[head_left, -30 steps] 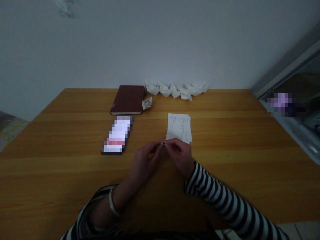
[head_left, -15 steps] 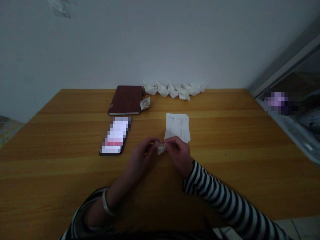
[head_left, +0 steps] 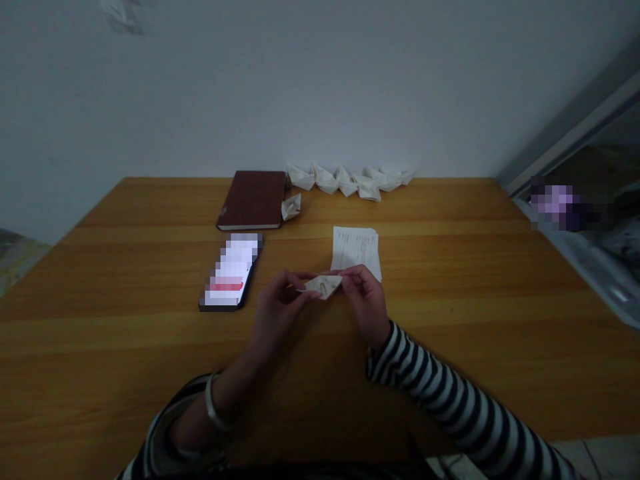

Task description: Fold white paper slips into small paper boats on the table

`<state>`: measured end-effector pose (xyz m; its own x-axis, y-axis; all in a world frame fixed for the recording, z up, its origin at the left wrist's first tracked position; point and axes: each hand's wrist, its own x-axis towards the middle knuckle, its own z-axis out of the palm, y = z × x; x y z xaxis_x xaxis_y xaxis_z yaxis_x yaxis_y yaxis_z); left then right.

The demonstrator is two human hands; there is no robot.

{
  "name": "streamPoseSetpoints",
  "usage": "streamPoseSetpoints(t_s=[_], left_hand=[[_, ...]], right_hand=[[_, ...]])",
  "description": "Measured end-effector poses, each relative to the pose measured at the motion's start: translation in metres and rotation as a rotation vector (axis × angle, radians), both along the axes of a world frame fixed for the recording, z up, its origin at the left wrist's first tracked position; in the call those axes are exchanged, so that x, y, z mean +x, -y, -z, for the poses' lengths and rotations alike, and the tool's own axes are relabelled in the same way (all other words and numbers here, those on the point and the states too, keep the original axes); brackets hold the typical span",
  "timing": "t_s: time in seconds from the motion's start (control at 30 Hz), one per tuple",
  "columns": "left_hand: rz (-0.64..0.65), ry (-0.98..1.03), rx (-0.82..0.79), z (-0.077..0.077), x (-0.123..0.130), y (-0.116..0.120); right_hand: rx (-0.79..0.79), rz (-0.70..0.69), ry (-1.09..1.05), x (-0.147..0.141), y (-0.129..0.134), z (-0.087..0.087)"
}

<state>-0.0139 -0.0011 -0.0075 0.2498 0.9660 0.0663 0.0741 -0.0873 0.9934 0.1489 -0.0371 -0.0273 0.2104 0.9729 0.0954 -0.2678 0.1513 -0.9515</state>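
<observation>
A small folded white paper boat (head_left: pixel 323 287) is held in the air between my hands. My left hand (head_left: pixel 279 313) pinches its left end, and my right hand (head_left: pixel 364 300) pinches its right end. Just behind my right hand lies a stack of printed white paper sheets (head_left: pixel 357 251), its near corner partly hidden by that hand. A phone (head_left: pixel 231 273) with a blurred screen lies to the left of my left hand, not touching it.
A dark red hardcover notebook (head_left: pixel 251 200) lies near the far edge of the wooden table (head_left: pixel 425 333). Beside it stands a single paper boat (head_left: pixel 291 207). Several more paper boats (head_left: pixel 347 181) line the far edge. A blurred object (head_left: pixel 563 203) sits beyond the right edge.
The paper boat has opened out wider and now shows lengthwise between my hands, its ends pulled apart. My hands have spread slightly apart and risen a little.
</observation>
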Motion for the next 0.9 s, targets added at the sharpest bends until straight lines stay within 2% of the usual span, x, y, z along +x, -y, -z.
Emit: streamPoseSetpoints(t_s=[0.2, 0.33, 0.47, 0.6, 0.73, 0.9], left_hand=[[0.163, -0.237, 0.266, 0.005, -0.001, 0.001], [0.149, -0.321, 0.367, 0.004, -0.001, 0.005], [0.056, -0.379, 0.361, 0.0, -0.003, 0.007], [0.039, -0.286, 0.345, -0.003, -0.003, 0.007], [0.031, -0.199, 0.299, -0.003, -0.003, 0.005], [0.046, -0.205, 0.303, 0.003, -0.004, 0.004]], right_hand=[[0.024, -0.076, -0.012, 0.001, 0.0, 0.0], [-0.028, -0.085, -0.003, 0.001, 0.001, 0.005], [-0.11, -0.072, -0.152, 0.001, 0.0, 0.01], [-0.085, -0.088, -0.293, 0.001, -0.001, 0.009], [-0.02, -0.115, -0.263, 0.004, 0.0, 0.007], [0.014, -0.174, -0.118, 0.009, -0.001, 0.008]])
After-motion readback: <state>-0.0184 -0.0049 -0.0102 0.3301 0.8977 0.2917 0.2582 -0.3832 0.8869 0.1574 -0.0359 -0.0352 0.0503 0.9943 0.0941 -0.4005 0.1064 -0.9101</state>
